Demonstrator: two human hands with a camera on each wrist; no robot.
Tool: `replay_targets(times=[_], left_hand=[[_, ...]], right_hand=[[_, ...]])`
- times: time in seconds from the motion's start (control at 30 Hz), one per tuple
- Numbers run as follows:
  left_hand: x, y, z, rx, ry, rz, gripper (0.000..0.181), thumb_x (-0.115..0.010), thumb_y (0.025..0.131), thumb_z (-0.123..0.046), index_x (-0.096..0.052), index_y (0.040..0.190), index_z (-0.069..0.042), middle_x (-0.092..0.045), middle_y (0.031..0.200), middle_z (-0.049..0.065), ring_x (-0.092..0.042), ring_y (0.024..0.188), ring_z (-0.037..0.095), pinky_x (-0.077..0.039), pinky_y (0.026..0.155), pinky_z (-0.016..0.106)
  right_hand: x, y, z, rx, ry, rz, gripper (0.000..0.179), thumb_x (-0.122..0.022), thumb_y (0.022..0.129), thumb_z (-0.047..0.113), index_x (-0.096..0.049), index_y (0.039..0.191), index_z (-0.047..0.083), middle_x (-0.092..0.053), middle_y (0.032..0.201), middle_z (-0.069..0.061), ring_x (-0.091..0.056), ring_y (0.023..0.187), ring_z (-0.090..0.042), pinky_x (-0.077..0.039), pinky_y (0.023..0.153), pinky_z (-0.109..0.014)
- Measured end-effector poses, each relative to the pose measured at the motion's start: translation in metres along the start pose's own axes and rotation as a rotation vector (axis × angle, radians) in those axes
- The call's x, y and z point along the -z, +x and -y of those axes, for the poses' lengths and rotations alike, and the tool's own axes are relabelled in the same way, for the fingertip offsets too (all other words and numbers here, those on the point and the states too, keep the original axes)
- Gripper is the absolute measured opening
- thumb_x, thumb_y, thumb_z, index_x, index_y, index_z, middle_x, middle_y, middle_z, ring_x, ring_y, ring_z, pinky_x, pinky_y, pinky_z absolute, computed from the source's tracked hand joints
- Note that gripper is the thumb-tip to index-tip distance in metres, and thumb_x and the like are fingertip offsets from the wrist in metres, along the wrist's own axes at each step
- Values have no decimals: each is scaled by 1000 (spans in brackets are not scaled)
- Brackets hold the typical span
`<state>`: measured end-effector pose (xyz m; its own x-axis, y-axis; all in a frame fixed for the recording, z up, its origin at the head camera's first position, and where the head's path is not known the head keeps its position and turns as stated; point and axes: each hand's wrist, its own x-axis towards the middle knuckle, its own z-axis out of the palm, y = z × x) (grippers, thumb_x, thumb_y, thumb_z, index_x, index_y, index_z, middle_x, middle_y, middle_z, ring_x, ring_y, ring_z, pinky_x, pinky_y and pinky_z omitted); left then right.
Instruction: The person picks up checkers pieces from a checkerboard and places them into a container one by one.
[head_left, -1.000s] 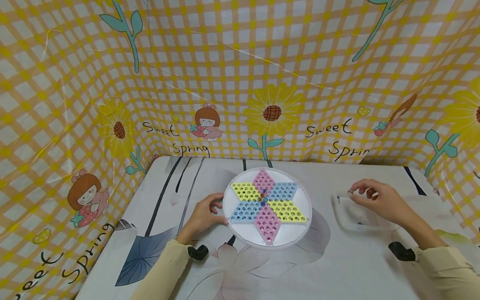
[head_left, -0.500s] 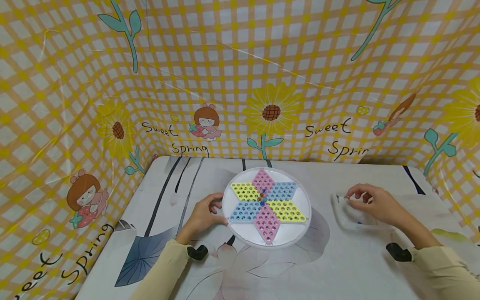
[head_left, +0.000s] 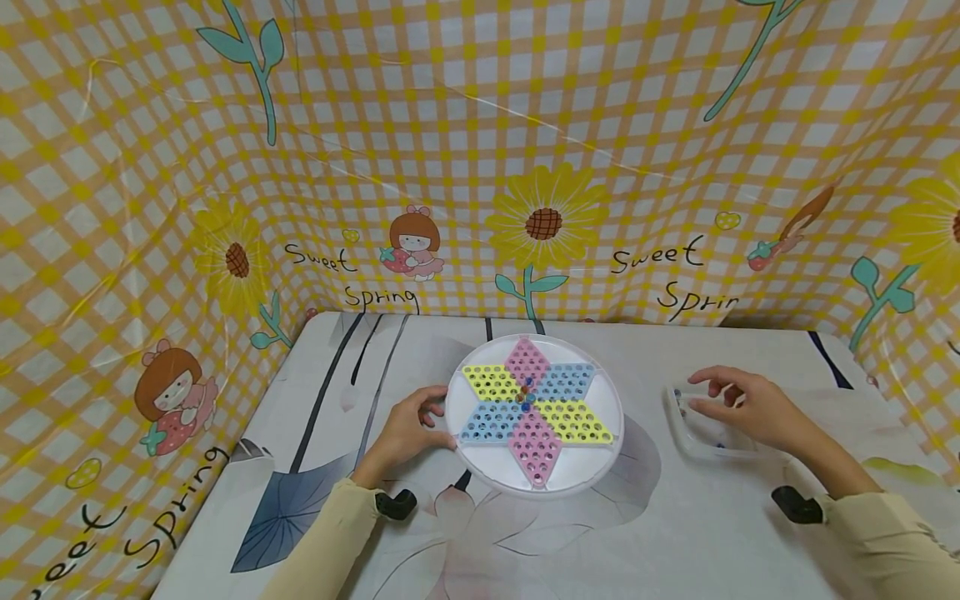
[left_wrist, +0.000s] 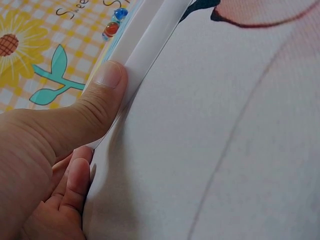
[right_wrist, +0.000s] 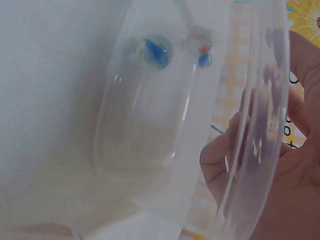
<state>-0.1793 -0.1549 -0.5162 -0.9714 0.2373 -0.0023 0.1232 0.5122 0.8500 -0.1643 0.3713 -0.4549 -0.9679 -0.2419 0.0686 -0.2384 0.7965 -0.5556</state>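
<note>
Head view: right hand is over the tub, thumb and index apart, nothing visible between them. Tub marbles sit at the tub's left end, near and just left of the fingertips; another marble is nearer the front wall. Marbles are round, no long axis; tub's long side looks to run roughly left-right. Right hand clearly nearer; left hand is well apart, across the board, at its left rim. Board is round, lies flat, with a pink, yellow and blue star; center marbles cluster at the star's middle. Bare table between board and tub. Checked cloth at the back and sides.

Left wrist view: thumb lies on the board's rim, fingers curled at the edge below, so the hand holds the rim. Center marbles peek over the edge. Table cloth is pale, printed.

Right wrist view: seen partly through the clear tub wall, fingers bent; fingertip gap can't be told here. One blue-streaked marble lies apart from a red-and-blue patch, maybe two marbles or a reflection.
</note>
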Motion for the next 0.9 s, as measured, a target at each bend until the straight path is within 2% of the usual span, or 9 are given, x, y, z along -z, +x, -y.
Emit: replay_targets(times=[0.1,0.4,0.9], left_hand=[[0,0,0,-1,4,1,85,-98,66,-12,-59,142,-11,-68,104,3,-58,86,17,-50,79,32],[0,0,0,-14,2,3,85,-98,66,-12,-59,142,-11,-68,104,3,-58,86,16,-50,78,32],[0,0,1,-18,8,5,85,-97,67,-12,-58,143,-10,-69,104,4,-58,85,15,-50,78,30]], right_hand=[[0,0,0,-13,-6,2,43,-79,92,28,-65,128,8,-58,98,-8,-54,78,-16,-46,60,-26],[-1,-1,-1,-22,1,-3,42,-79,92,28,-66,127,9,-57,98,-9,-53,76,-16,-44,58,-26],[3,7,4,82,8,-53,35,-80,91,21,-68,122,9,-56,94,-6,-52,73,-12,-44,57,-26]])
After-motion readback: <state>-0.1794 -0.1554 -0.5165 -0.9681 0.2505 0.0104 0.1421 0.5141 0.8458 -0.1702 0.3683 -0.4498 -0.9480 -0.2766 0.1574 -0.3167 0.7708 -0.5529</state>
